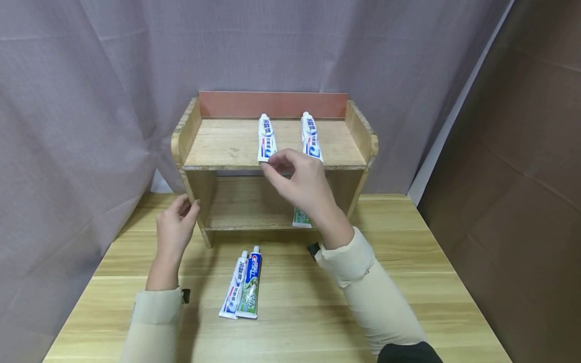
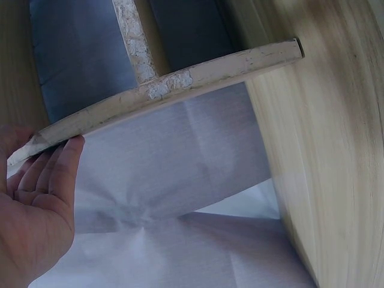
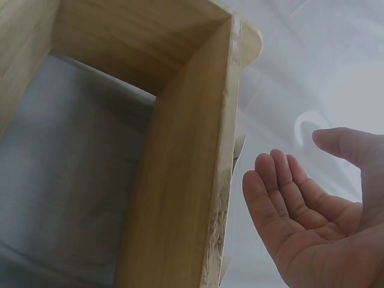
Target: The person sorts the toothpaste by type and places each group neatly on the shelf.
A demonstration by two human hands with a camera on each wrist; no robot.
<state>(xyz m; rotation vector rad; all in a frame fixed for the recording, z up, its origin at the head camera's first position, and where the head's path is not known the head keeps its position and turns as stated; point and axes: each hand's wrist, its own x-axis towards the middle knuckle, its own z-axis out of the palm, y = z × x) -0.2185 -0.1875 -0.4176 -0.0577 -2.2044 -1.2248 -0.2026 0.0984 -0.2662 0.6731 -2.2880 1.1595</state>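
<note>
- Head view, lower centre: a white tube (image 1: 233, 290) and a green-and-blue tube (image 1: 250, 287) lie touching on the surface (image 1: 363, 307).
- Centre left, there's the left hand (image 1: 174, 224), grip pinching the shelf unit (image 1: 222, 143) by its side edge.
- Mid-frame, a green tube (image 1: 301, 218) pokes out on the lower board.
- Now the right hand (image 1: 305, 184): grip released, thumb parted from fingers, just beside the flat tail of a second white tube (image 1: 266, 136) on the upper board.
- These look light, soft, slick; best pinched gently across that tail.
</note>
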